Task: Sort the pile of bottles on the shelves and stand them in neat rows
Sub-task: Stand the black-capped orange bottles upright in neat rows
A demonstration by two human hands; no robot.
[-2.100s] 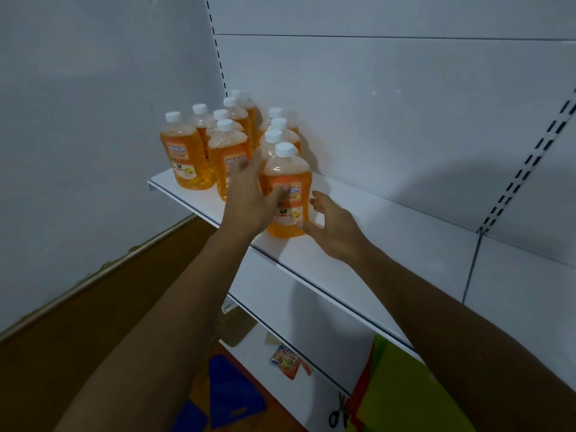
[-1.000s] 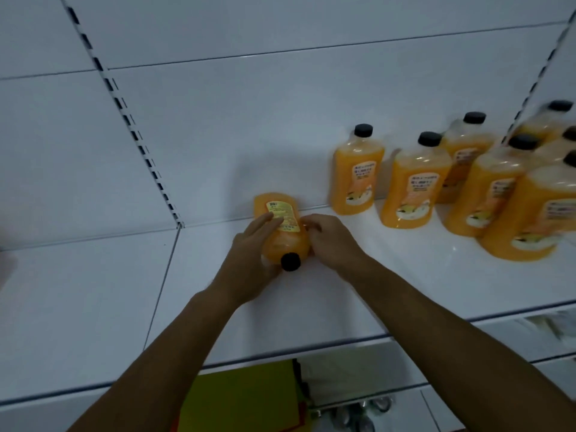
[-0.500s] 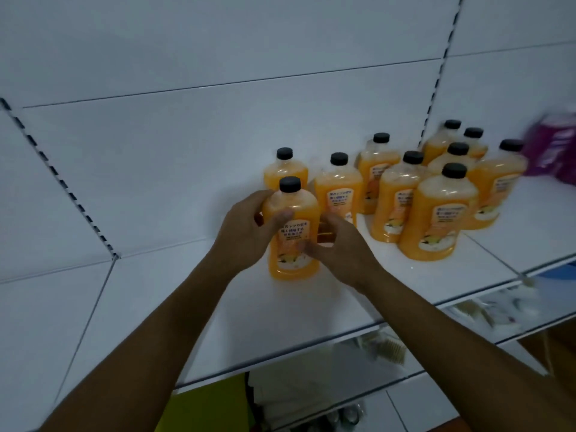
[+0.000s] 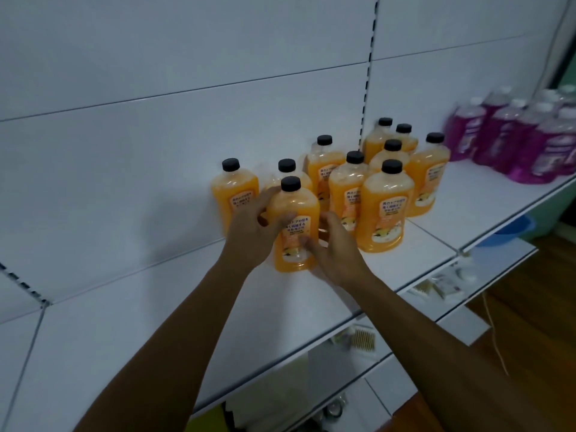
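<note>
Both hands grasped the front orange bottle [image 4: 293,226] upright on the shelf [image 4: 131,322]: left hand [image 4: 254,233] at 9 o'clock, right hand [image 4: 335,249] at 4; best slid flush, label forward, behind-row neighbour [image 4: 235,194] undisturbed.

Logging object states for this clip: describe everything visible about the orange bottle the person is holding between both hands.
The held bottle is clear plastic filled with orange liquid, with rounded shoulders, a black screw cap and an orange-and-white label carrying Japanese print and a fruit picture. It stands upright on the white shelf, at the front left of the group of orange black-capped bottles. The left hand wraps its left side and the right hand covers its lower right; the fingers hide part of the label.
</note>
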